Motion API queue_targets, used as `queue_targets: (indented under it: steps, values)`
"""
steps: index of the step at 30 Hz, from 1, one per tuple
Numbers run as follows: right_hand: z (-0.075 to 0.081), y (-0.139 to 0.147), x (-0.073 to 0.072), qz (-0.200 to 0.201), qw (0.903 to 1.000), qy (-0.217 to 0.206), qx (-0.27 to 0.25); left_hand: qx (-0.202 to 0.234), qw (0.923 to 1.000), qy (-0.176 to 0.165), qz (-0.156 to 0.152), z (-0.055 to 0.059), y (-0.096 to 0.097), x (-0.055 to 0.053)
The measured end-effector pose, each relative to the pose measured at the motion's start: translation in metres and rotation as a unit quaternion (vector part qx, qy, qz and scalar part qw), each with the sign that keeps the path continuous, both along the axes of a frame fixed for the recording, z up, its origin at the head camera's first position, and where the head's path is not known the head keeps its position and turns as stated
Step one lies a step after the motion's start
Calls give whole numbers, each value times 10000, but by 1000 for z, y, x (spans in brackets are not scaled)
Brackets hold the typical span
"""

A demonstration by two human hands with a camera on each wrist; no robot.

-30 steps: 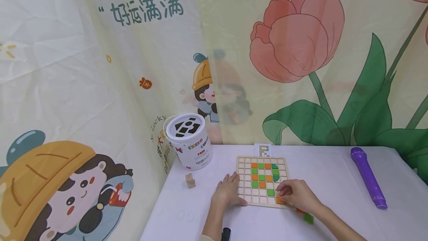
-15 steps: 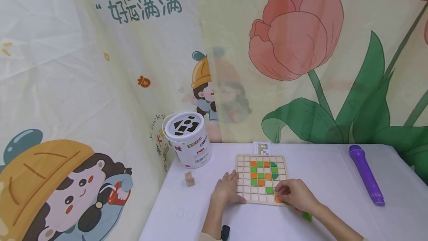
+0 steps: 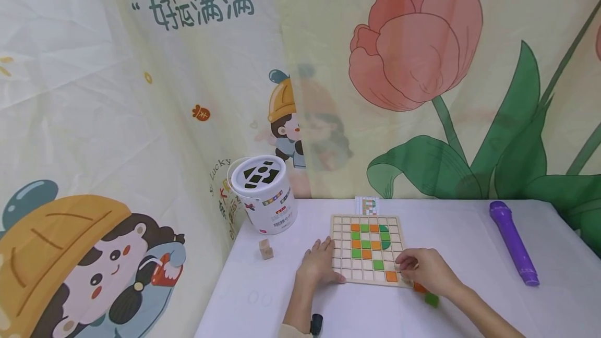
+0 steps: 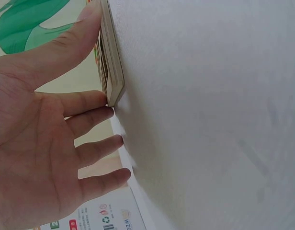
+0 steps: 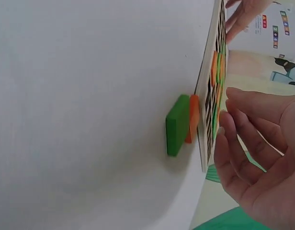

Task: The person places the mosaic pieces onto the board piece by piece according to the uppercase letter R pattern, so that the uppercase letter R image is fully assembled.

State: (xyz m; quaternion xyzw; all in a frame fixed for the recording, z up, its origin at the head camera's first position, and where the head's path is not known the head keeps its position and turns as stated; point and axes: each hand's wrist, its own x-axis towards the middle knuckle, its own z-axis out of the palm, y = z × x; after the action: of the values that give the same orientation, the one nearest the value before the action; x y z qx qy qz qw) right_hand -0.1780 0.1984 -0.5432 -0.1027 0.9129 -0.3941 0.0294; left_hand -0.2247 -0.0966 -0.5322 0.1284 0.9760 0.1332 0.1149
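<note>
A wooden grid board [image 3: 343,264] lies on the white table, with orange, green and rounded dark green tiles set in its squares. My left hand [image 3: 318,266] rests against its left side, fingers spread; in the left wrist view the thumb [image 4: 73,40] lies along the near edge. My right hand [image 3: 429,274] hovers by the near right corner, fingers loosely bent and nothing between them. An orange tile [image 3: 392,276] sits in the board's bottom row. On the table just off that corner, under the right hand, are a green tile [image 5: 177,127] and an orange tile [image 5: 193,120].
A white lidded bucket [image 3: 272,205] with shaped holes stands at the back left, two small wooden cubes [image 3: 265,250] in front of it. A pattern card [image 3: 368,206] is behind the board. To the right lies a purple microphone [image 3: 514,244]. Printed curtains [image 3: 324,181] border the table.
My right hand has let go of the orange tile, which now lies in the bottom row, and has shifted right. The left hand stays at the board's edge.
</note>
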Motion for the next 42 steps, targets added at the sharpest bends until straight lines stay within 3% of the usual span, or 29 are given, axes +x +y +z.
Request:
queue_targets:
  steps: [6, 15, 25, 33, 42]
  values:
    - [4, 11, 3, -316, 9973, -519, 423, 11, 10000, -30, 1, -1, -1, 0]
    - [4, 19, 7, -321, 9922, -967, 723, 2, 10000, 33, 3, -1, -2, 1]
    - [4, 24, 7, -361, 9945, -862, 478, -7, 10000, 7, 29, -1, -2, 0]
    - [7, 33, 2, -3, 9982, -601, 68, -60, 10000, -6, 27, -1, 0, -1]
    - [13, 21, -3, -66, 9993, -367, 2, 16, 10000, 45, 4, 1, 0, 0]
